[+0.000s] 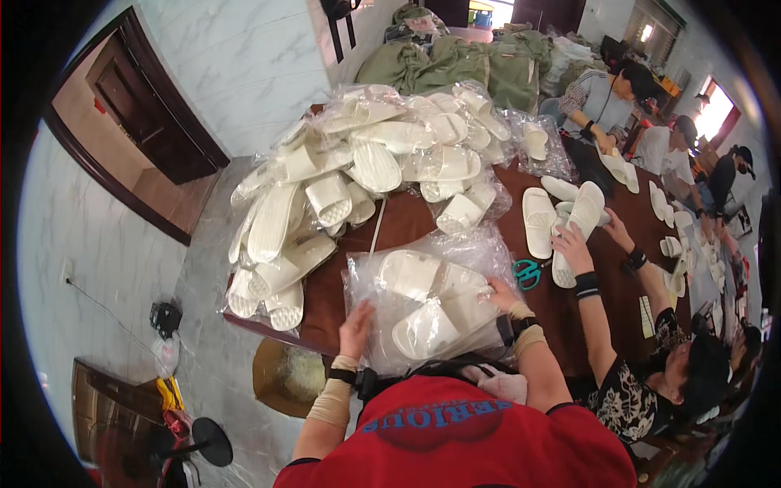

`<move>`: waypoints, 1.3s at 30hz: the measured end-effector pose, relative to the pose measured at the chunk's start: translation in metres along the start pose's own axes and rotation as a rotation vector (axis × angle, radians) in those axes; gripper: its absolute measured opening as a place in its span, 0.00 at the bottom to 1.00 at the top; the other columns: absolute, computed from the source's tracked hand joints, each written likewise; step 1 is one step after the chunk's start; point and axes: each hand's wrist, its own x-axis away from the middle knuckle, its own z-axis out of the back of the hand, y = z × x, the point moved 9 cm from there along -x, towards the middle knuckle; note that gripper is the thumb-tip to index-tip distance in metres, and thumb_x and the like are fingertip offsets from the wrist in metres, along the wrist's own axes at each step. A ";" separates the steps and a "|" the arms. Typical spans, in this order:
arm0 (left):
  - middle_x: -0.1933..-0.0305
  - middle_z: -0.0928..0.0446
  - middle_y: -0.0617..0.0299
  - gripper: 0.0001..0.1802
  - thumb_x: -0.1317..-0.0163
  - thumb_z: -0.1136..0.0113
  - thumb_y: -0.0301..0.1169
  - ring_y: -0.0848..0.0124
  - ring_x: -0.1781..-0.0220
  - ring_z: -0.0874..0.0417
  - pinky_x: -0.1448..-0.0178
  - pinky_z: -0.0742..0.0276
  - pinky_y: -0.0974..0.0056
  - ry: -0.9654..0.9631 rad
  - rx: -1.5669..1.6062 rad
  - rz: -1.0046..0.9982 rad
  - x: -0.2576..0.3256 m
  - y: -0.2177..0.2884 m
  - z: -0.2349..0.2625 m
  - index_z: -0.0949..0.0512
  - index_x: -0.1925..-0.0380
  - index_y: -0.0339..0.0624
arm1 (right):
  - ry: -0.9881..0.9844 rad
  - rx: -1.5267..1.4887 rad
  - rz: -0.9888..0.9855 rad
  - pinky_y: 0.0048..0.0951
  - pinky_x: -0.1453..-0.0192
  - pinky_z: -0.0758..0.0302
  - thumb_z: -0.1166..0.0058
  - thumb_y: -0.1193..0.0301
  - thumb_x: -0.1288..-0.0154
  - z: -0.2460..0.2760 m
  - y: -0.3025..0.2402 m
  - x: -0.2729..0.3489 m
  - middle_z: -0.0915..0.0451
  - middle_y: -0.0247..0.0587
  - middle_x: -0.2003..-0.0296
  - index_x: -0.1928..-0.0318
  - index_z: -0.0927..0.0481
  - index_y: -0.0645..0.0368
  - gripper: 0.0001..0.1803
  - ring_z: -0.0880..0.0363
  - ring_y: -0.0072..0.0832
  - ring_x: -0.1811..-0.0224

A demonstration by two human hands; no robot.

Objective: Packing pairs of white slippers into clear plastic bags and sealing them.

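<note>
Bagging slippers point(411, 275) seems underway, left hand point(355, 330) and right hand point(506, 296) at the near clear bag point(379, 337), finger grips unclear, closing it probably called for next.

A small packing workshop
People point(600, 99) work along one long table point(555, 329), with heaped bagged slippers point(377, 167) and green sacks point(455, 67) behind.

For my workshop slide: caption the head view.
Left hand and right hand at a bagged slipper pair, more bagged slippers heaped beyond.
</note>
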 end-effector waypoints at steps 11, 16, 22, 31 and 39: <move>0.23 0.56 0.63 0.35 0.35 0.50 0.41 0.56 0.22 0.59 0.28 0.64 0.33 -0.035 -0.849 0.056 0.009 0.025 -0.027 0.48 0.29 0.59 | -0.023 -0.108 -0.010 0.28 0.49 0.28 0.32 0.65 0.49 -0.029 -0.050 0.006 0.21 0.41 0.57 0.49 0.27 0.60 0.28 0.23 0.29 0.54; 0.23 0.57 0.62 0.34 0.34 0.56 0.48 0.59 0.22 0.59 0.27 0.69 0.36 -0.059 -1.012 0.049 0.016 0.014 -0.044 0.49 0.29 0.60 | 0.123 0.042 0.033 0.26 0.49 0.28 0.32 0.64 0.50 0.052 -0.069 0.024 0.21 0.39 0.58 0.52 0.25 0.62 0.26 0.24 0.25 0.53; 0.23 0.56 0.63 0.34 0.34 0.55 0.48 0.59 0.22 0.60 0.28 0.70 0.35 -0.048 -1.014 0.043 0.010 0.018 -0.041 0.48 0.29 0.62 | 0.203 0.131 0.165 0.26 0.55 0.28 0.33 0.64 0.50 0.172 -0.115 0.062 0.21 0.37 0.64 0.55 0.24 0.62 0.24 0.24 0.25 0.60; 0.24 0.53 0.62 0.34 0.38 0.50 0.45 0.58 0.23 0.56 0.28 0.69 0.34 -0.007 -0.923 0.032 0.006 0.028 -0.037 0.44 0.31 0.61 | 0.727 0.011 -0.012 0.27 0.51 0.29 0.33 0.62 0.49 0.313 -0.011 0.094 0.22 0.40 0.59 0.49 0.26 0.66 0.30 0.25 0.27 0.57; 0.24 0.54 0.62 0.35 0.37 0.50 0.45 0.58 0.22 0.57 0.28 0.69 0.34 -0.035 -0.919 0.068 0.004 0.021 -0.036 0.45 0.30 0.61 | 1.107 0.387 0.173 0.38 0.37 0.35 0.41 0.70 0.45 0.233 -0.076 0.046 0.25 0.49 0.49 0.43 0.29 0.60 0.27 0.29 0.44 0.43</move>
